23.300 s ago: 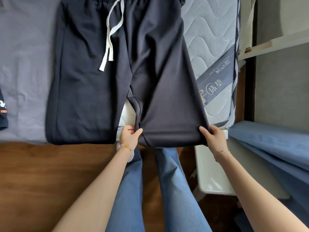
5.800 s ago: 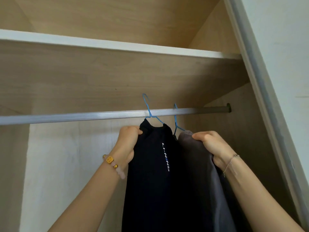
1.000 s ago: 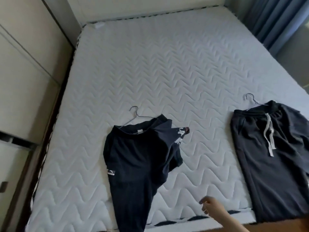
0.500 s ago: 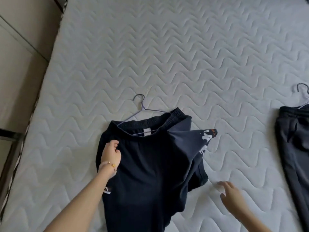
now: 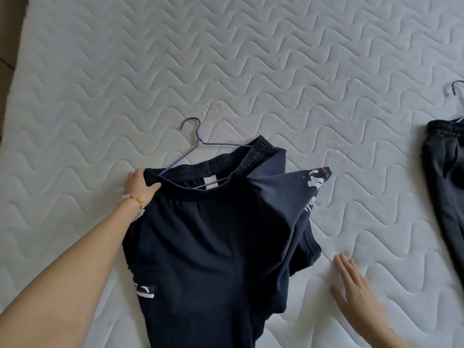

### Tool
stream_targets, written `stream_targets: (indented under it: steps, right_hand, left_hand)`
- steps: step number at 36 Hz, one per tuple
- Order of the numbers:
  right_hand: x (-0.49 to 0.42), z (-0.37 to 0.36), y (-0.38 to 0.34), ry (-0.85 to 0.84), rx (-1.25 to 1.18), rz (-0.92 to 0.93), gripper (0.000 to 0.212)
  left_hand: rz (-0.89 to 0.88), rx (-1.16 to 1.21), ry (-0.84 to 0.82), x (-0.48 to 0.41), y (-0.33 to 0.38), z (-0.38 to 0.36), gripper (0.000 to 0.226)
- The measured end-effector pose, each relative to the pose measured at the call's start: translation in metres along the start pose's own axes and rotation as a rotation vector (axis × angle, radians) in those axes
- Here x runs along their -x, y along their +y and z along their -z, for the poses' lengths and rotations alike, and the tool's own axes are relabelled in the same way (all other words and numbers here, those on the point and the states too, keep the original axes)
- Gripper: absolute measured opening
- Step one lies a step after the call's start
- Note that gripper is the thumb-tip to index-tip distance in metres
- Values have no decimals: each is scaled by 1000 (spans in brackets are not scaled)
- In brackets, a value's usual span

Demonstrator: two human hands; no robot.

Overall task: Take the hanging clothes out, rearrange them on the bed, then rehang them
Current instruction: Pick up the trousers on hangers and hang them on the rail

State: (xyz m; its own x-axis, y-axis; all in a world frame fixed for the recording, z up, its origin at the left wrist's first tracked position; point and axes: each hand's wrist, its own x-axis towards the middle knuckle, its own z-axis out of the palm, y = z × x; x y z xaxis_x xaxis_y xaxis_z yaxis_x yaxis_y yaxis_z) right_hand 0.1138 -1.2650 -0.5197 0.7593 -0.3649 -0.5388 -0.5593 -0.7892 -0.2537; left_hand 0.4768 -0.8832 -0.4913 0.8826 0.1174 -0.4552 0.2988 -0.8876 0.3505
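Dark navy trousers (image 5: 208, 247) lie on the white quilted mattress (image 5: 226, 59), still threaded on a purple wire hanger (image 5: 198, 141) whose hook points away from me. One leg is folded up at the right, showing a white and orange print (image 5: 315, 182). My left hand (image 5: 139, 184) grips the left end of the elastic waistband, thumb over the fabric. My right hand (image 5: 356, 290) hovers flat with straight fingers over the mattress, just right of the folded leg, holding nothing. It is motion-blurred.
A second pair of dark trousers (image 5: 447, 177) on its own hanger (image 5: 458, 90) lies at the right edge of the mattress. The mattress's left edge and a dark gap (image 5: 6, 59) beside it show at far left.
My left hand has slid up from the trousers' side to the waistband corner and taken hold of it. My right hand has spread flat beside the folded leg. The view has moved closer.
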Motion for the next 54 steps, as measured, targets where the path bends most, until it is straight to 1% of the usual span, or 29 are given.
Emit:
stream_targets:
  steps: [2,4,6,8,11,14,17,19,24,27,30,32,35,40,44,47,49,52,54]
  right_hand:
    - [1,2,-4,-15,8,-16,70]
    - [2,4,-9,-33,42,-41,69]
    - [3,6,-13,-28,38,-57,69]
    - [5,9,-15,-39,43,-66,68]
    - [5,17,-19,-77,44,-71,68]
    - [6,32,-25,-132,3,-79,64]
    - [17,51,-34,-165,-41,-107,59]
    - [32,64,-40,-167,-67,-126,56]
    - [87,93,-51,-106,-195,-203,47]
    - [125,107,-51,-74,-265,-206,41]
    - [163,112,-46,-37,-377,-262,40]
    - [186,113,-41,-20,-431,-299,40]
    - [221,104,-27,-9,-522,-340,36]
    - [290,72,5,-31,-683,-474,31]
    - [345,28,37,-23,-813,-624,28]
    - [391,-4,56,-41,-1004,-771,25]
    - [418,-20,66,-39,-1114,-843,19]
    - [449,-39,82,27,-1210,-868,13]
    - [465,-45,95,86,-1259,-900,20]
  left_hand:
    - [13,7,-13,8,2,-2,56]
    - [34,-3,-60,19,5,-4,51]
    - [-21,-8,-63,31,7,-4,36]
    - [-57,-13,-12,44,10,-1,25]
    - [-45,36,66,67,21,13,29]
    - [-117,69,46,94,35,31,32]
    - [-216,169,32,129,48,55,33]
    - [-236,242,40,154,57,72,32]
    - [-300,374,91,216,76,122,25]
    - [-390,454,125,258,91,151,24]
    - [-468,543,145,295,107,175,14]
    - [-517,599,143,317,120,186,17]
    - [-596,631,111,350,139,194,20]
    - [-697,668,42,408,165,184,24]
    - [-760,680,-25,445,179,172,22]
    - [-783,661,-93,475,192,161,21]
    - [-797,657,-145,494,199,151,19]
    - [-821,649,-201,527,208,132,17]
    - [-823,654,-226,548,212,116,16]
